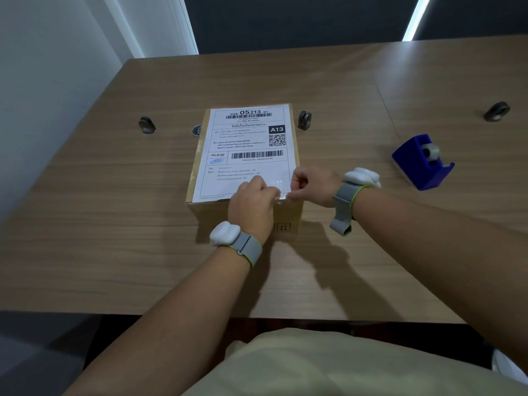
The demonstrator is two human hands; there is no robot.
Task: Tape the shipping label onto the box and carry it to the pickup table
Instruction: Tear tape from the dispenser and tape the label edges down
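Cardboard box (287, 215) sat mid wooden table (114, 195), well back from the near edge. Shipping label (245, 144) lay flat on the box top and covered most of it, print readable from the person's side. Clear tape strip (281, 184) lay over the label's near right corner.

Left hand (251, 201) was on the label's near edge, fingers curled, tips down at the tape; couldn't tell whether it pinched or only pressed. Right hand (311, 185) was at the box's right edge, thumb and forefinger closed in a pinch on the tape end. Both wrists wore grey bands with white pods.

The left hand hid part of the box's front face and the label's bottom edge.

Blue tape dispenser (421, 162) stood well right of the box. Black round fittings were on the table: far left (147, 124), just beside the box's far right corner (304, 120), far right (497, 111). A grey fitting (197, 130) was half hidden behind the box's left side.
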